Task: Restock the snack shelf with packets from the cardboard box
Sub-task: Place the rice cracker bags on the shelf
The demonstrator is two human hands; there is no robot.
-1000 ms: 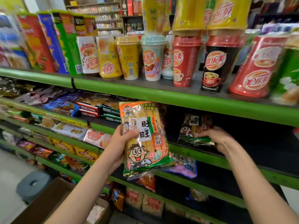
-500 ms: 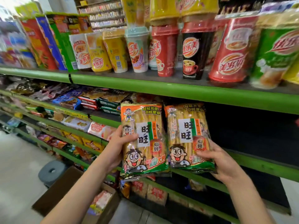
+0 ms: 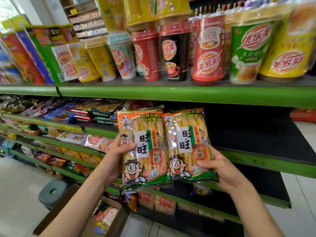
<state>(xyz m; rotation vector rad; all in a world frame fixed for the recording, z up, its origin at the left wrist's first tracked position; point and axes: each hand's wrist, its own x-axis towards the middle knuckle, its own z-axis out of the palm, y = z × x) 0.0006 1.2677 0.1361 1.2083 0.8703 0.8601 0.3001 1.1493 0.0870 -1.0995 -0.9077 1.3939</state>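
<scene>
Green shelf edge (image 3: 256,161) has bare room behind; left hand (image 3: 118,156) and right hand (image 3: 220,166) each grip one packet (image 3: 142,151), (image 3: 186,144), side by side.

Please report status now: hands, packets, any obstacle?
Left hand holds one packet. Right hand holds second packet. Dark shelf behind looks bare, nothing blocking.

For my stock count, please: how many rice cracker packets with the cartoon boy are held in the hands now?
2. One rice cracker packet is in the left hand; the other packet is in the right hand, side by side before the empty shelf.
</scene>
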